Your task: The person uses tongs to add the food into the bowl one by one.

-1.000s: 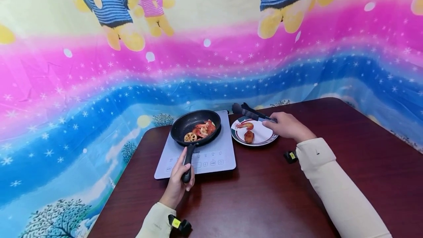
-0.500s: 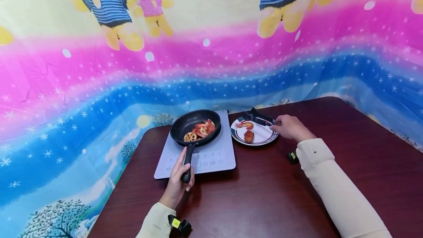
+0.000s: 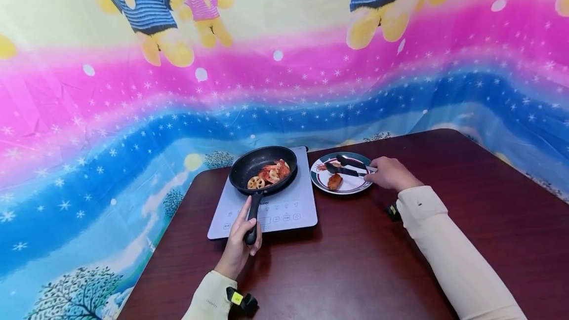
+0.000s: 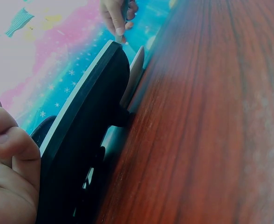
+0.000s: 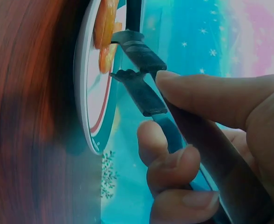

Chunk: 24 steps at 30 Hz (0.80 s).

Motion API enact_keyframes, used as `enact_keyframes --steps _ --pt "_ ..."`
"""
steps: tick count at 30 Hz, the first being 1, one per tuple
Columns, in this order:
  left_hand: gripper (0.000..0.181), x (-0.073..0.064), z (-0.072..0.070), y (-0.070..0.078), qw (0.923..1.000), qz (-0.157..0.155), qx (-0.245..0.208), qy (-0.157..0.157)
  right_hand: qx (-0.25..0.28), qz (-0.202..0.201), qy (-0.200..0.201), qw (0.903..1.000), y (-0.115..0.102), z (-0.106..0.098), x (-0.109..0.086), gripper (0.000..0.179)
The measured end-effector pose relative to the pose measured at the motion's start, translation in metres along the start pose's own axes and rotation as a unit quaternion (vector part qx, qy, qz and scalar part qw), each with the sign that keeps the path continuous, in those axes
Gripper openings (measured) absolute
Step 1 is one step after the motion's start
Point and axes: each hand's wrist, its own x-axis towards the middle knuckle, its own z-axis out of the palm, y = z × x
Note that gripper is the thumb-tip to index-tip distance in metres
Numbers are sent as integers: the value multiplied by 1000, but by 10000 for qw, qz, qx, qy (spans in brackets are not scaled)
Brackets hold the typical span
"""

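My left hand [image 3: 240,238] grips the black handle [image 3: 254,211] of a frying pan [image 3: 246,162]. In the pan lie a lotus root slice [image 3: 255,183] and reddish shrimp [image 3: 276,172]. My right hand [image 3: 392,174] holds black tongs [image 3: 348,172] between thumb and fingers. The tongs are spread, their tips over a shrimp [image 3: 321,167] on the white plate [image 3: 353,185], partly hiding it. A browned piece of food [image 3: 335,181], like chicken, lies just nearer on that plate. In the right wrist view the tongs' arms [image 5: 139,95] stand apart beside the food.
Beneath the pan is a white induction cooktop [image 3: 291,206] with touch controls. The plate stands to its right on the dark red-brown table [image 3: 355,260]. A printed bear-pattern cloth [image 3: 284,88] hangs behind the table. Each wrist wears a small black camera.
My right hand has turned and lowered the tongs from above the plate's far left onto the shrimp, with the tongs' arms now spread. My left hand stays on the pan handle.
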Motion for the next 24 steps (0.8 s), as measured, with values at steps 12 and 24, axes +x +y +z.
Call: enact_keyframes --steps 12,24 --pt "68 1 0 0 10000 -12 -33 18 -19 424 372 9984 18 -15 -9 50" --pt "68 0 -1 -1 10000 -3 -27 40 288 124 203 9993 5 -12 -7 53"
